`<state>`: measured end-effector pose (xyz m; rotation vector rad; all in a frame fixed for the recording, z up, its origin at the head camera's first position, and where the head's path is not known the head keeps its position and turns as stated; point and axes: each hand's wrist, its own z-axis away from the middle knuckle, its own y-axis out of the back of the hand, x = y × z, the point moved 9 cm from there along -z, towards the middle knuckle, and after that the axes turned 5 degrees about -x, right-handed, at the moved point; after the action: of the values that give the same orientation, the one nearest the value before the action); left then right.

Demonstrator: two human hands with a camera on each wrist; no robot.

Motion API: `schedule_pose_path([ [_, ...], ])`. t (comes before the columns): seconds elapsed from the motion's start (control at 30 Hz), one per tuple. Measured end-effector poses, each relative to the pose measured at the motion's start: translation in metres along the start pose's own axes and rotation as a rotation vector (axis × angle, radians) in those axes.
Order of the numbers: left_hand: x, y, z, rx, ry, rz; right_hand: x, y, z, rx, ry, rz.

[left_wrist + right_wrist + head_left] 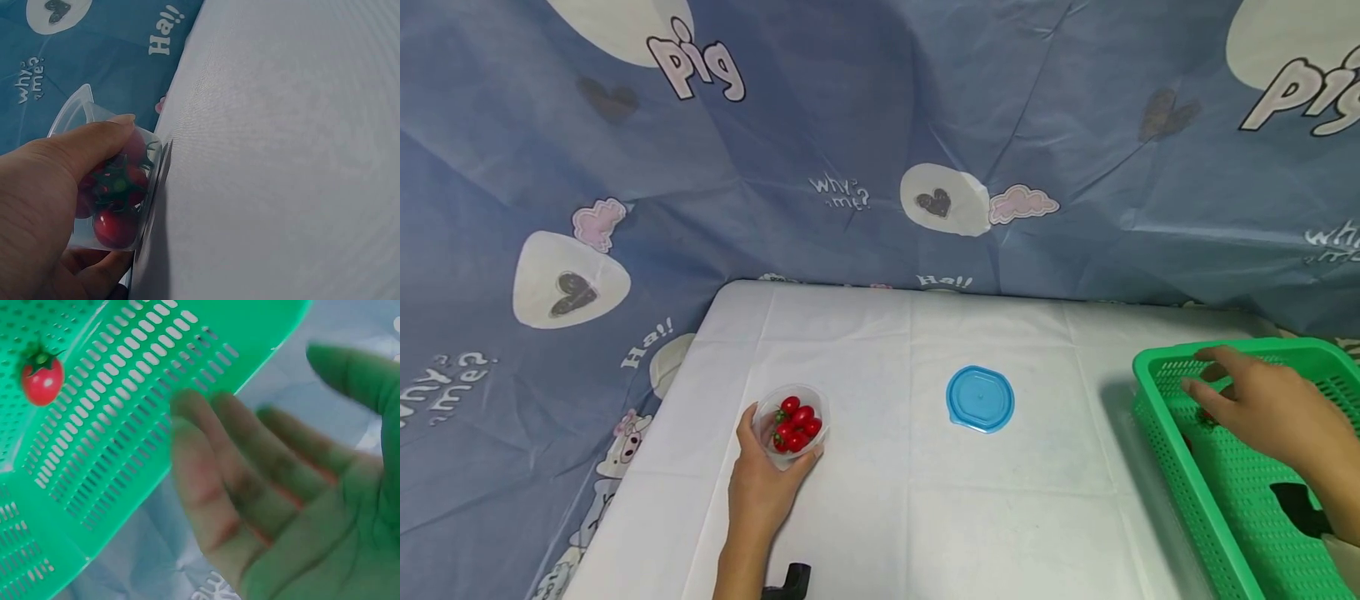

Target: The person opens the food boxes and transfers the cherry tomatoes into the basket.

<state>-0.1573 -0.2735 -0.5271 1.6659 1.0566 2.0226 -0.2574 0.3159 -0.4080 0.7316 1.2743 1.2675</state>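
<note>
A clear plastic container (764, 427) stands on the white table, with several cherry tomatoes (798, 423) inside. My left hand (763, 492) grips it around the side; in the left wrist view its thumb (100, 140) lies along the clear wall, over red tomatoes with green stems. At the far right my right hand (1273, 408) hovers over the green basket (1217, 517), holding nothing, fingers relaxed and apart. A single cherry tomato (42, 382) lies in the basket in the right wrist view. In the head view, red shows partly hidden beneath that hand.
A blue lid (981, 399) lies flat on the white tablecloth (880, 517) between the container and the basket. The basket's raised wall stands along the table's right side. A blue patterned cloth (850, 125) hangs behind the table and down its left side.
</note>
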Motion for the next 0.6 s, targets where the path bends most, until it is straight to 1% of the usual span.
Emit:
schedule_pose_path([
  [0.13,0.0,0.0,0.0,-0.002,-0.005,0.014,-0.006,0.014,0.002,0.106,-0.046,-0.044],
  [0.23,0.0,-0.001,0.0,0.0,-0.008,0.011,-0.013,0.019,0.003,0.153,-0.048,-0.067],
  [0.33,-0.001,0.0,0.0,0.008,-0.009,0.003,-0.023,0.02,0.001,0.164,-0.027,-0.079],
  [0.47,-0.001,0.001,-0.001,0.017,-0.015,0.005,-0.034,0.023,-0.003,0.189,-0.009,-0.064],
  [0.53,-0.001,0.001,-0.001,0.014,-0.017,0.008,-0.039,0.023,-0.005,0.201,-0.002,-0.056],
  [0.6,0.0,0.001,-0.001,0.008,-0.018,0.011,-0.047,0.025,-0.006,0.215,0.022,-0.057],
])
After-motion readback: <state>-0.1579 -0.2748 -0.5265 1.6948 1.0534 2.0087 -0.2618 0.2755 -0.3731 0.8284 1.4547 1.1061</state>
